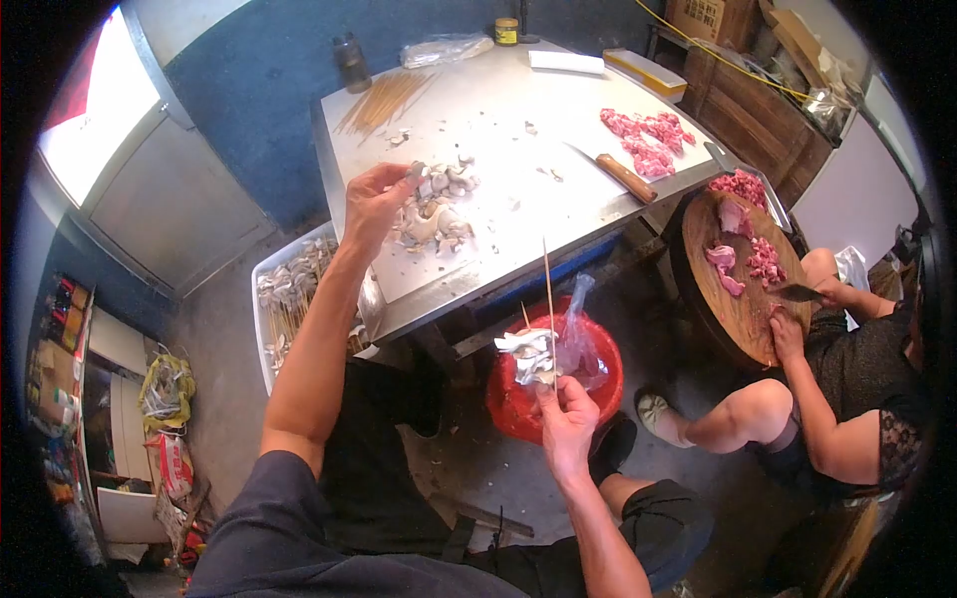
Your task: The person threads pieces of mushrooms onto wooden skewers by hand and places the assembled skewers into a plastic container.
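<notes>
Holding a skewer (549,289) upright over the red basin (610,351), my right hand (569,411) is closing its thumb and fingers round the lower end, in the head view. My left hand (373,204) is pinching a small mushroom piece (418,171) over the metal-edged table (528,189). I am judging this work to be well along: many loaded sticks (289,289) are lying in the white crate (256,309), while a loose heap (434,224) and a fan of bare sticks (384,103) are waiting on the table. On my skewer, folded slices (526,349) are bunching low, near my fingertips, showing whitish with some grey-brown, and the upper shaft is standing bare. A second stick tip (525,311) is poking up beside it
</notes>
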`<state>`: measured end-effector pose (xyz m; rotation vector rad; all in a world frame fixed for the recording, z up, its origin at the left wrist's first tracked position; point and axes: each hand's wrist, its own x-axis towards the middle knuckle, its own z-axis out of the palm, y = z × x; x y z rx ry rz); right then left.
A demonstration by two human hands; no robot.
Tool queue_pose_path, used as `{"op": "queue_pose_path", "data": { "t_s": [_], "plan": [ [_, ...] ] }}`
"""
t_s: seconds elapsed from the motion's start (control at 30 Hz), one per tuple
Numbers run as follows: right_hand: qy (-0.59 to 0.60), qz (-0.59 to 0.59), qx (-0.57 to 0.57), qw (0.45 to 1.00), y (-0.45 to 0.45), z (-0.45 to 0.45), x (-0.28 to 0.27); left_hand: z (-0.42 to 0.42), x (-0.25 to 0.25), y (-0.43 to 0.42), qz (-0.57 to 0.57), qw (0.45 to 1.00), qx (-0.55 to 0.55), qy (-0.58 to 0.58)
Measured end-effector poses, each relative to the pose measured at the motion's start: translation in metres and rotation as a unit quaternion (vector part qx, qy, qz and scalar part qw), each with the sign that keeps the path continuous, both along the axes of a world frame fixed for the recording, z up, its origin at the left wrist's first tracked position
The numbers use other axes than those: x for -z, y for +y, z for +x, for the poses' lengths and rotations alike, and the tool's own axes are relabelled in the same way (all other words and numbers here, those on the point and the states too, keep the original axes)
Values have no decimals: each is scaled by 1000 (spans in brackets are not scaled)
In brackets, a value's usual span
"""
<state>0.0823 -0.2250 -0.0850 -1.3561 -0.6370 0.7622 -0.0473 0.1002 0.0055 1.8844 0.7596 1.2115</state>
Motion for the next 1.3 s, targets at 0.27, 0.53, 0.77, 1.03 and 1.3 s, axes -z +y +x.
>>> {"op": "queue_pose_path", "data": {
  "t_s": [0.27, 0.53, 0.77, 1.03, 1.3],
  "plan": [
    [-4, 7, -5, 1000, 0, -2, 1, -2, 0, -7, -193, 962, 89, -173],
    [-9, 23, -5, 1000, 3, -3, 3, 7, -11, -40, -262, 928, 178, -196],
    [2, 28, -14, 1000, 3, -5, -8, 15, -5, -58, -299, 917, 202, -169],
    [-3, 41, -20, 999, 2, -5, -11, 30, 1, -89, -262, 942, 198, -67],
    [6, 51, -7, 999, -1, -2, -11, 45, 12, -108, -344, 899, 255, -92]
  ]
}}
